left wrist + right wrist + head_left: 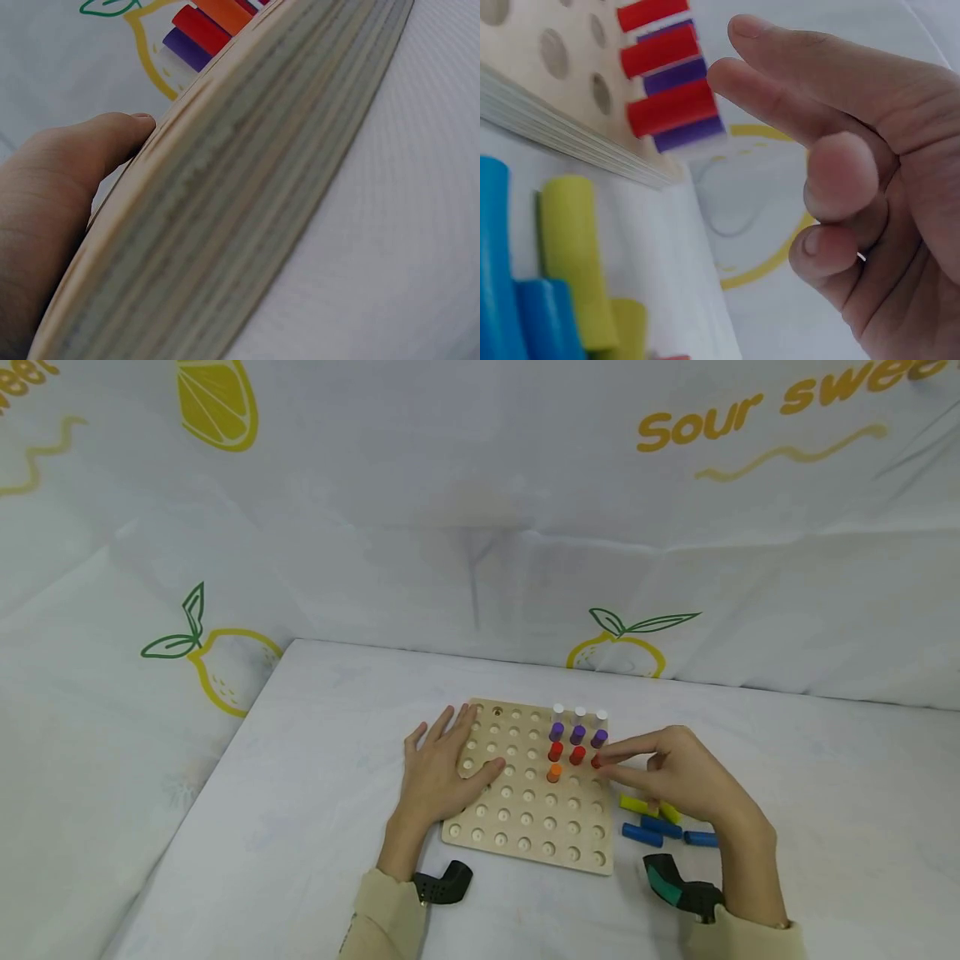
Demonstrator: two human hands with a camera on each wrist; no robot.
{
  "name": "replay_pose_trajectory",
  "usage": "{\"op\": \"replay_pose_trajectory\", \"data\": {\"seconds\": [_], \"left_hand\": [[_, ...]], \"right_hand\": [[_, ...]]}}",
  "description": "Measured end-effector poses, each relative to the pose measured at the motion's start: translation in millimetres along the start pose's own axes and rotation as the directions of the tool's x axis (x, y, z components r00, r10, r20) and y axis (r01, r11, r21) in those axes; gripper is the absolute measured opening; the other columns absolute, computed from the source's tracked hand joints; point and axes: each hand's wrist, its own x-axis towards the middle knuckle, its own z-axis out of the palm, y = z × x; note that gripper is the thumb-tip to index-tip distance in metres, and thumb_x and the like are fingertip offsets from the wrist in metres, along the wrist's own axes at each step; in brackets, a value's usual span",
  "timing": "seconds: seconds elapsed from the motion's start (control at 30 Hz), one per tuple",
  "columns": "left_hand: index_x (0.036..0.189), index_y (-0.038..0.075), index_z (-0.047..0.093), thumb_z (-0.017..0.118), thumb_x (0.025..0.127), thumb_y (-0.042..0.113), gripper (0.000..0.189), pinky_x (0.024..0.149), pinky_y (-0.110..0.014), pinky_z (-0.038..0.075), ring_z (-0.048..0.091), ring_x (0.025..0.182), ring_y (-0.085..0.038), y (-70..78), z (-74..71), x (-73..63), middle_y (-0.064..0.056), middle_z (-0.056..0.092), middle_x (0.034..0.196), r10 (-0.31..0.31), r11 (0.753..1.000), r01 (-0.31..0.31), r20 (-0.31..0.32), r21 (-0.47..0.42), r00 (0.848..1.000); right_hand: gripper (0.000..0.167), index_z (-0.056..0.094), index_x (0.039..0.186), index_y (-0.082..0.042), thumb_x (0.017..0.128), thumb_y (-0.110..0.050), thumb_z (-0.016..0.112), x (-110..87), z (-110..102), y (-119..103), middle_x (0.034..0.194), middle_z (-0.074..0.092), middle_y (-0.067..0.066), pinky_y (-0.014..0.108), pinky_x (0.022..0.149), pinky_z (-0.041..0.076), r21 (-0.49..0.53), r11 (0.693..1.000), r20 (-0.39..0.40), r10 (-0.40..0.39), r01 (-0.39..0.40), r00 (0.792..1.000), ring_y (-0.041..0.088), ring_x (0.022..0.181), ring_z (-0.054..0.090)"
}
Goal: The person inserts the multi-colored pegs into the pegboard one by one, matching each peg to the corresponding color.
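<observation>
A wooden pegboard (517, 847) with rows of round holes lies on the table. My left hand (438, 781) rests at its left edge, fingers spread and thumb over the top. Three white pegs (580, 713), three purple pegs (577, 735), three red pegs (555, 751) and one orange peg (553, 772) stand in it. My right hand (686, 777) is at the rightmost red peg (671, 109). In the right wrist view, its extended fingertips are close beside that peg's top without a grip around it; the other fingers are curled and empty.
Loose yellow pegs (634, 804) and blue pegs (642, 836) lie right of the board, under and near the right hand. Black wrist devices (444, 883) sit at both cuffs. Behind the table hangs a white cloth (420, 568) with lemon prints.
</observation>
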Motion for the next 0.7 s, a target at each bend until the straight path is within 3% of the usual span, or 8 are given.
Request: {"op": "replay_pose_trajectory", "data": {"seconds": [0.27,0.47,0.63,0.7], "left_hand": [[0.16,0.017,0.035,0.061,0.088,0.063,0.089,0.125,-0.056,0.014,0.03,0.157,-0.025,0.5,-0.2,-0.2,-0.001,0.04,0.164,-0.004,1.0,0.004,-0.001,0.002,1.0],[0.16,0.018,0.035,0.06,0.088,0.063,0.089,0.125,-0.057,0.014,0.029,0.157,-0.024,0.9,-0.6,-0.1,0.0,0.039,0.164,-0.01,1.0,0.01,0.004,0.001,1.0],[0.16,0.018,0.036,0.061,0.088,0.062,0.088,0.125,-0.057,0.013,0.029,0.157,-0.024,1.0,-0.5,-0.1,-0.001,0.04,0.164,-0.008,1.0,0.008,0.004,-0.007,1.0],[0.16,0.017,0.036,0.061,0.088,0.062,0.088,0.125,-0.057,0.013,0.029,0.157,-0.024,1.0,-0.3,-0.2,-0.001,0.04,0.164,-0.007,1.0,0.007,0.004,-0.007,1.0]], "right_hand": [[0.03,0.079,0.115,-0.007,0.09,-0.023,0.079,-16.2,-21,12,0.086,0.079,0.007,0.026,0.043,0.042,-0.085,0.988,-0.059,0.126,-0.13,0.99,0.019,0.044,0.054],[0.036,0.077,0.117,-0.005,0.091,-0.029,0.078,-22.4,-28,27,0.107,0.08,0.013,0.025,0.049,0.04,-0.15,0.963,-0.06,0.216,-0.223,0.974,0.016,0.053,0.051],[0.043,0.073,0.125,-0.002,0.093,-0.032,0.075,-27.9,-35,41,0.069,0.071,0.003,0.028,0.052,0.033,-0.195,0.922,-0.045,0.332,-0.334,0.942,0.017,0.057,0.055],[0.042,0.071,0.127,-0.001,0.094,-0.028,0.073,-29.6,-37,45,0.062,0.064,0.0,0.028,0.052,0.032,-0.209,0.911,-0.039,0.356,-0.355,0.934,0.018,0.057,0.057]]}}
